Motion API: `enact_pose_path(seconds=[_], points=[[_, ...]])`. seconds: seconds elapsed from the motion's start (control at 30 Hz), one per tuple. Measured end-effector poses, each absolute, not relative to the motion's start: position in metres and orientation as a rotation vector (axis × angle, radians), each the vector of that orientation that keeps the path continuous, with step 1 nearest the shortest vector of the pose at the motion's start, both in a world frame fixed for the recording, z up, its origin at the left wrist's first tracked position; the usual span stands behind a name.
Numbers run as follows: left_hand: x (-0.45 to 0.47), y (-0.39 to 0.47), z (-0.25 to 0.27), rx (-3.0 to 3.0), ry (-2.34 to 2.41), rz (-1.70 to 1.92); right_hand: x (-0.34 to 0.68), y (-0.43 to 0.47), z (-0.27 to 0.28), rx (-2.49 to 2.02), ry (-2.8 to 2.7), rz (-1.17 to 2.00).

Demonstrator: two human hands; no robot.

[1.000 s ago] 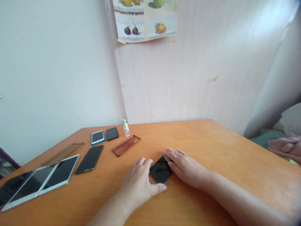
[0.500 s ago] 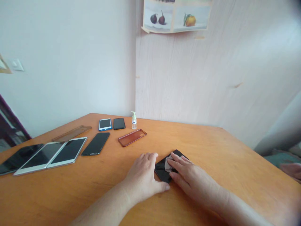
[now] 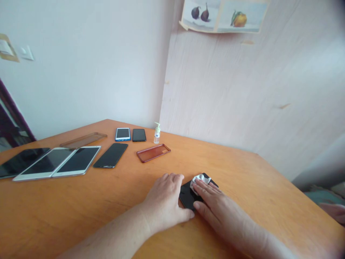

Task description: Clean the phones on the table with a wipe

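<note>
A black smartphone (image 3: 189,197) lies flat on the wooden table, its dark glossy face up. My left hand (image 3: 167,198) braces its left end, with fingertips at the far side and the thumb at the near side. A crumpled whitish cloth (image 3: 197,180) rests on the upper part of the phone. Over it lies my right hand (image 3: 215,199), the fingers pressing the cloth against the glass and the thumb by the phone's near edge. Part of the cloth and the phone's right side are hidden under that hand.
Beyond my hands lie a reddish phone case (image 3: 153,153), a pump bottle (image 3: 157,135), a dark phone (image 3: 111,155), a blue-cased phone (image 3: 123,134) and a small black phone (image 3: 139,135). White tablets (image 3: 78,162) and a clear brown case (image 3: 84,140) lie left. Another person's hand (image 3: 332,211) shows far right.
My right hand has shifted the cloth toward the far end of the phone, and more of the cloth shows. The left hand stays at the phone's left end. The view has tilted slightly.
</note>
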State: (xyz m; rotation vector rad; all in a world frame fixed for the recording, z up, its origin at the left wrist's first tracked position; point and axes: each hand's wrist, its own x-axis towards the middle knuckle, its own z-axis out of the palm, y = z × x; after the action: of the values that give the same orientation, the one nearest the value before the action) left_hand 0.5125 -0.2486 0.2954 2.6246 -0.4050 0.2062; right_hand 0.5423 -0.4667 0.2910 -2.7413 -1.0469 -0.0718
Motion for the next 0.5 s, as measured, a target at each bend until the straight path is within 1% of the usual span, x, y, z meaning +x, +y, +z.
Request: enact_pose_path(seconds=[0.13, 0.23, 0.4, 0.5], points=[[0.512, -0.249, 0.294, 2.628, -0.394, 0.207, 0.565, -0.483, 0.280, -2.897, -0.864, -0.215], [0.512, -0.249, 0.294, 2.623, -0.395, 0.223, 0.560, -0.476, 0.285, -2.884, -0.919, -0.208], [0.513, -0.248, 0.293, 2.636, -0.429, 0.236, 0.521, -0.444, 0.306, -2.544, -1.223, -0.019], [0.513, -0.247, 0.293, 2.641, -0.446, 0.252, 0.515, -0.437, 0.311, -2.347, -1.217, 0.018]])
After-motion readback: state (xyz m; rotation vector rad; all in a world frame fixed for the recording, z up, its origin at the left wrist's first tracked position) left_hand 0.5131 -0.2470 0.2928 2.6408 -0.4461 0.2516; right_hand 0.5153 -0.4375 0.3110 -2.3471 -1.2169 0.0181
